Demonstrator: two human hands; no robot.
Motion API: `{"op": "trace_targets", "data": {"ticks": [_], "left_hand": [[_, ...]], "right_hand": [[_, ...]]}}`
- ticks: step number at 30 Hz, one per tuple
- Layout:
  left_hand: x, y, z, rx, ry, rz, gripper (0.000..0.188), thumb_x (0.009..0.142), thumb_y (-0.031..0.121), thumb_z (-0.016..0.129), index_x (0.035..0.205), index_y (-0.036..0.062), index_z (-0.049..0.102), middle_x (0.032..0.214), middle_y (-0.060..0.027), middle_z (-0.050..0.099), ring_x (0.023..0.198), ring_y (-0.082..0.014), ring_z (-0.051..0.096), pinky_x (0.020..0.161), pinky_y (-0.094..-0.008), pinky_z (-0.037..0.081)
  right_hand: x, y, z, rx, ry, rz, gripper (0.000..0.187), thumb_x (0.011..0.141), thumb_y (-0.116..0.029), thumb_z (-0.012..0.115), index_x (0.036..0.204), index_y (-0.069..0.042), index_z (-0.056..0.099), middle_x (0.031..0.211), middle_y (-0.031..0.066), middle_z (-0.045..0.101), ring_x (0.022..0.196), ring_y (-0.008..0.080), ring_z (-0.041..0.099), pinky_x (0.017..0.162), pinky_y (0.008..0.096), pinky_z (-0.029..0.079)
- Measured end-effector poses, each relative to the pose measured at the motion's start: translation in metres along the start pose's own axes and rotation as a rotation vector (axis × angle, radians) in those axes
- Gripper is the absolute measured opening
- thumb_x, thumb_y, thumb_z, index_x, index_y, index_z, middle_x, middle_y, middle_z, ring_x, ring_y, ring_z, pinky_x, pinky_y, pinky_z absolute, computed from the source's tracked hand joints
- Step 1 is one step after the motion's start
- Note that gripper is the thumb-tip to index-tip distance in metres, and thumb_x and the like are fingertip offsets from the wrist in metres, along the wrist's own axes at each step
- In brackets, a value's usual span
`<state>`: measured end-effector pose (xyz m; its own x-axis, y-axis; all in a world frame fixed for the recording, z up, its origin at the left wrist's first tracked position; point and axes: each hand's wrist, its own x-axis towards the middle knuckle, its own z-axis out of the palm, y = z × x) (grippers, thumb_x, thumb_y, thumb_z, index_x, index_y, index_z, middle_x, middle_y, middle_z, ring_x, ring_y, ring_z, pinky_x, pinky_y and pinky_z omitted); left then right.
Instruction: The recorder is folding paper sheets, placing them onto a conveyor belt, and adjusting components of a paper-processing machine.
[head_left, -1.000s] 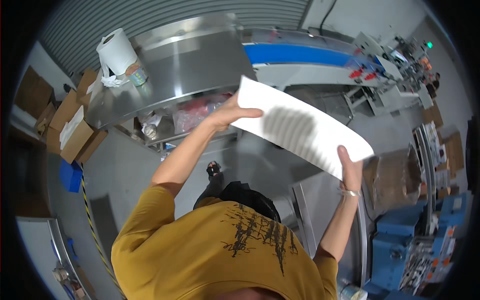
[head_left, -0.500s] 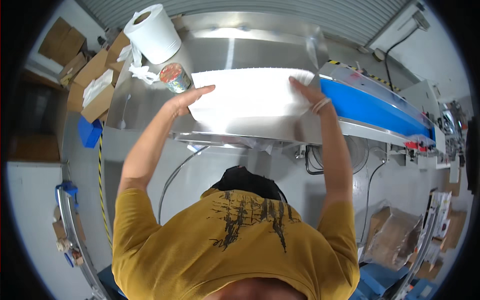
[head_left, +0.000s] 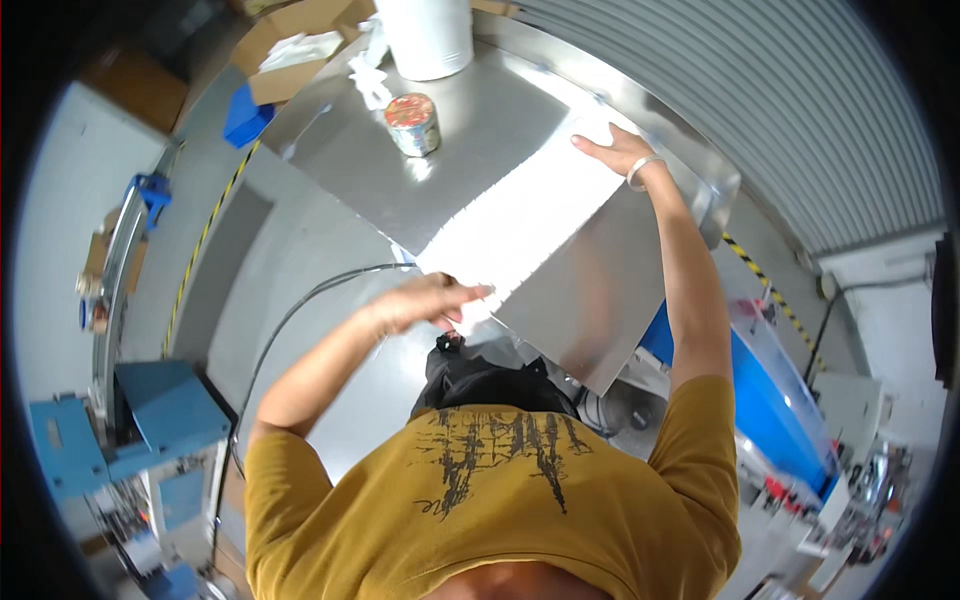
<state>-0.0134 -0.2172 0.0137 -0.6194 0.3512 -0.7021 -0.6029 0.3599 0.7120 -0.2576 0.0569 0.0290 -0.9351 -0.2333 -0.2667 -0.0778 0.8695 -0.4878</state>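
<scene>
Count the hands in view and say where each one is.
2: the left hand at the near end of the white sheet, the right hand at its far end. No other hand shows.

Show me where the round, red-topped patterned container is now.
In the head view, the container stands upper left of centre on the shiny metal table near the white paper roll.

Mustard-yellow short-sleeved shirt point(head_left: 490, 515) with jagged black print point(head_left: 490, 440) down its front, black lower clothing point(head_left: 485, 385), pale right-wrist bangle point(head_left: 635, 174).
</scene>
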Motion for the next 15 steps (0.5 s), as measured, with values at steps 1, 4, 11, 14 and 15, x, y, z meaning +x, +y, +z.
{"op": "trace_targets", "data": {"ticks": [1,4,11,14,15], "left_hand": [[-0.007,-0.004,0.021,-0.078,-0.001,0.024,0.088,0.075,0.062,0.061,0.121,-0.011,0.045,0.108,-0.0202,0.055,0.088,-0.0202,0.059,0.075,-0.0278,0.053],[-0.014,-0.022,0.085,-0.304,-0.08,0.194,0.074,0.081,0.041,0.065,0.127,-0.0103,0.038,0.122,-0.0232,0.05,0.11,-0.0279,0.052,0.092,-0.0324,0.048],[0.009,-0.035,0.188,-0.605,-0.036,0.285,0.067,0.09,0.016,0.058,0.139,-0.01,0.02,0.141,-0.0216,0.032,0.123,-0.0249,0.042,0.097,-0.0329,0.041],[0.02,-0.021,0.2,-0.658,-0.008,0.308,0.07,0.091,0.014,0.056,0.141,-0.0075,0.013,0.145,-0.0201,0.025,0.124,-0.0242,0.042,0.095,-0.0312,0.041],[0.027,-0.021,0.205,-0.674,0.01,0.332,0.07,0.091,0.014,0.056,0.142,-0.0067,0.013,0.146,-0.0203,0.024,0.125,-0.0243,0.041,0.095,-0.0312,0.042]], "right_hand": [[0.014,-0.009,0.002,-0.081,-0.041,-0.079,0.115,0.064,-0.078,0.055,0.135,0.009,0.032,0.138,0.0256,0.038,0.13,0.0338,0.036,0.108,0.0342,0.029],[0.016,-0.057,0.008,-0.168,-0.167,-0.27,0.104,0.069,-0.072,0.057,0.135,0.006,0.036,0.133,0.0245,0.045,0.125,0.0332,0.043,0.104,0.0338,0.034],[0.02,-0.141,0.049,-0.393,-0.38,-0.789,0.078,0.07,-0.067,0.058,0.124,-0.01,0.053,0.123,0.0149,0.056,0.113,0.0301,0.053,0.096,0.0376,0.041],[0.023,-0.159,0.056,-0.442,-0.418,-0.803,0.076,0.072,-0.064,0.059,0.128,-0.014,0.051,0.126,0.0156,0.053,0.117,0.031,0.05,0.097,0.0378,0.038],[0.026,-0.16,0.059,-0.459,-0.423,-0.788,0.078,0.072,-0.064,0.059,0.131,-0.015,0.048,0.13,0.0158,0.049,0.121,0.0315,0.046,0.1,0.0389,0.036]]}}
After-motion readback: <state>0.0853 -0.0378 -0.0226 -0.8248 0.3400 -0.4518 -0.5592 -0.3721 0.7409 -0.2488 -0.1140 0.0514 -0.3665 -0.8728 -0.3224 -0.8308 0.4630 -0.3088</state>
